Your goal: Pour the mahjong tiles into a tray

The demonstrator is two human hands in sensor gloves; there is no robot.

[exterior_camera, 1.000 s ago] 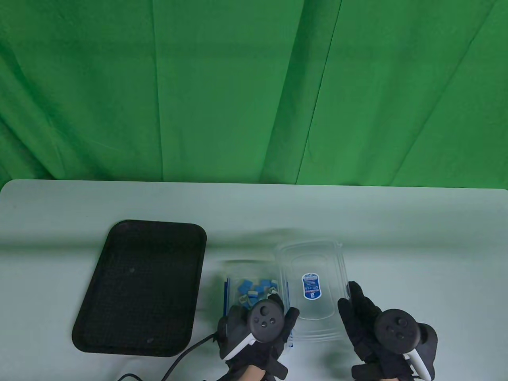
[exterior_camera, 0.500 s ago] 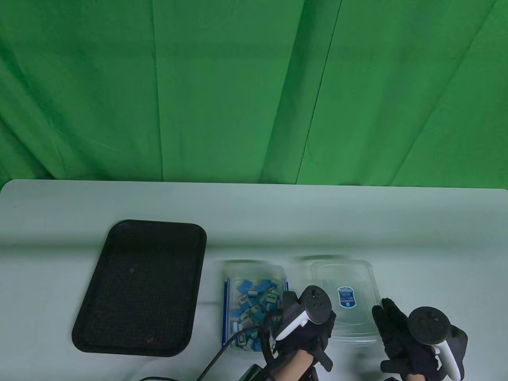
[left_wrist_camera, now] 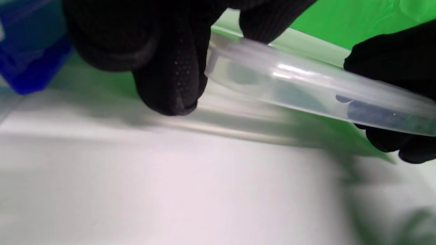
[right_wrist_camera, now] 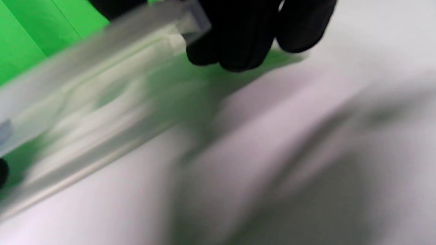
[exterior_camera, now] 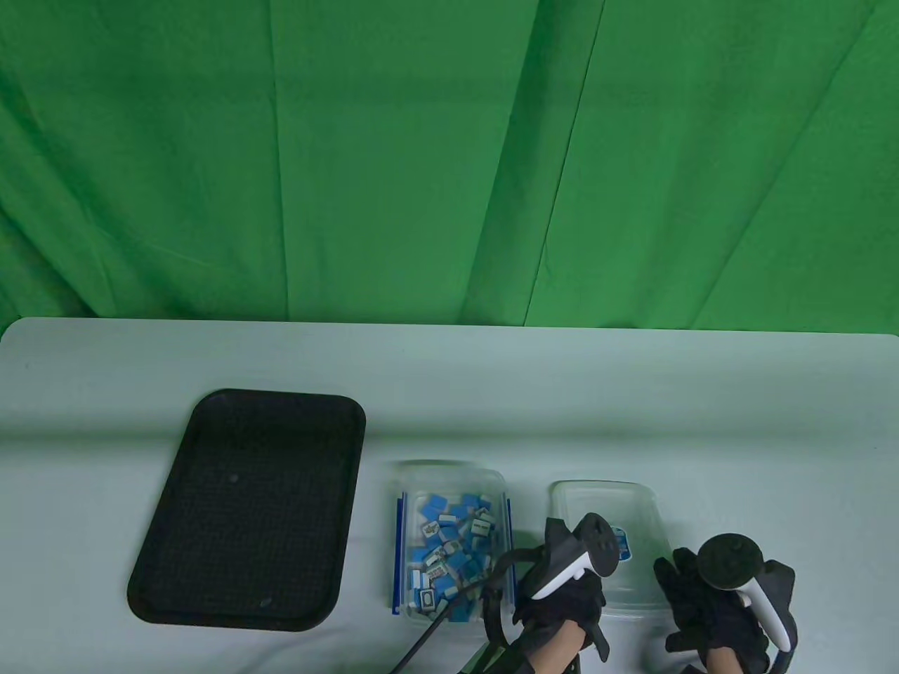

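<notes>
Tiles (exterior_camera: 453,547), blue and white, lie in a loose heap inside the clear container (exterior_camera: 449,474), which stands open on the pale table (exterior_camera: 449,379) near the middle of the near edge. The black tray (exterior_camera: 211,456) lies at about 9 o'clock from the container, close beside it but not touching, and it holds no tiles. At about 3 o'clock from the container is the clear lid (exterior_camera: 604,502) with a small blue label, and both hands are at its near end. The left hand (exterior_camera: 562,597) is at the lid's near left corner; in the left wrist view its fingers (left_wrist_camera: 170,78) are curled narrow around the lid's edge (left_wrist_camera: 306,92), with one fingertip above the rim and one below. The right hand (exterior_camera: 709,611) is at the lid's near right corner, and in the right wrist view its fingers (right_wrist_camera: 238,41) pinch the corner of the lid (right_wrist_camera: 102,68) in the same way. In both wrist views the lid looks tilted over the table, but the pictures are blurred and I cannot tell whether its far end touches the surface. A dark cable (exterior_camera: 428,632) runs from the left hand toward 6 o'clock, passing the near corner of the container.
</notes>
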